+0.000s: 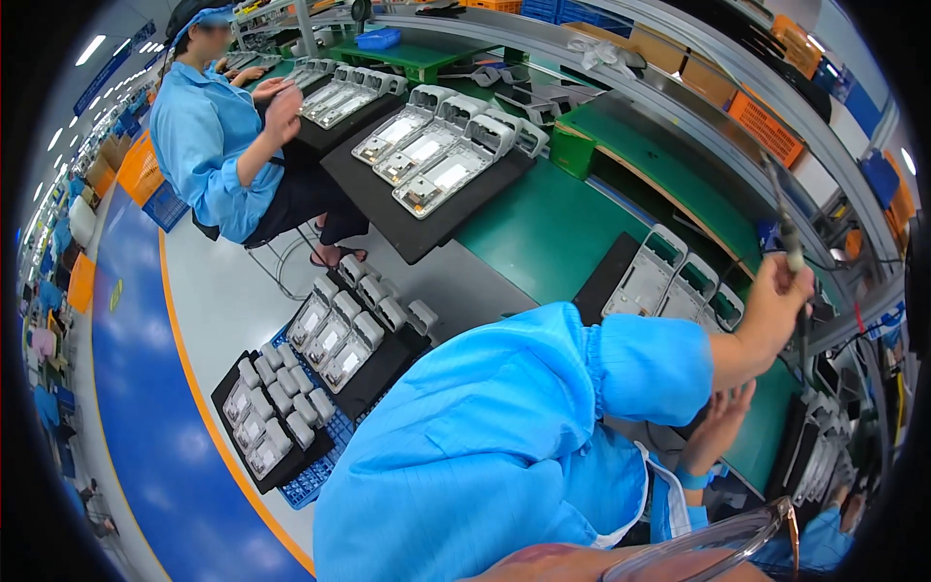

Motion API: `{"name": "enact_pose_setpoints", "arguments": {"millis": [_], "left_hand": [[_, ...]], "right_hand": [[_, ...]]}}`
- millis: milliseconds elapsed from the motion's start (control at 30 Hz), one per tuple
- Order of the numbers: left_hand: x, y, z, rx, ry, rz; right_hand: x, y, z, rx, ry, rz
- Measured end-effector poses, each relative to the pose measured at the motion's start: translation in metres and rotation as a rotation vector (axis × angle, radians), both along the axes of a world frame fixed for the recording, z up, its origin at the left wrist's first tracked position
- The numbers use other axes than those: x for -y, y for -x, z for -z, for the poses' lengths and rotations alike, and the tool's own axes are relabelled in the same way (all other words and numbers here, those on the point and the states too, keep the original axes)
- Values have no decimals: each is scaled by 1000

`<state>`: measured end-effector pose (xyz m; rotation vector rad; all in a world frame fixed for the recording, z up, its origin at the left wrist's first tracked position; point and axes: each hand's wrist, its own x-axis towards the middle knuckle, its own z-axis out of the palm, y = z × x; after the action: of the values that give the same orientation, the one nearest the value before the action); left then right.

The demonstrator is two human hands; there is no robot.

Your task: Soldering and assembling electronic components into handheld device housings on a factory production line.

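Observation:
My left hand (781, 291) is raised at the right, its fingers closed around a slim, upright rod-shaped tool (791, 242). The tool is blurred, so I cannot tell its exact kind. Below my left forearm, my right hand (716, 432) is held up with its fingers apart and nothing visible in it; the sleeve hides part of it. Grey-white plastic housings (648, 274) with looped handle ends lie on a black mat (609, 276) on the green bench, just left of my left hand.
A co-worker in blue (208, 145) sits at the far left. Several housings with circuit boards (427, 155) rest on a black board (417, 218). More fill a blue crate (335, 441) on the floor. A metal frame rail (718, 48) and a green shelf (669, 165) cross the bench.

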<state>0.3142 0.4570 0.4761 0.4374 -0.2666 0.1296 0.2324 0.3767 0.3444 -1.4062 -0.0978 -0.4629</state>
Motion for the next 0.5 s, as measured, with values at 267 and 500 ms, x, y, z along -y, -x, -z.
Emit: {"name": "enact_pose_setpoints", "arguments": {"millis": [267, 500], "left_hand": [[15, 61, 24, 28, -124, 33], [-9, 67, 37, -41, -298, 52]], "right_hand": [[-15, -18, -59, 201, -237, -54], [-29, -30, -87, 143, -53, 21]]}}
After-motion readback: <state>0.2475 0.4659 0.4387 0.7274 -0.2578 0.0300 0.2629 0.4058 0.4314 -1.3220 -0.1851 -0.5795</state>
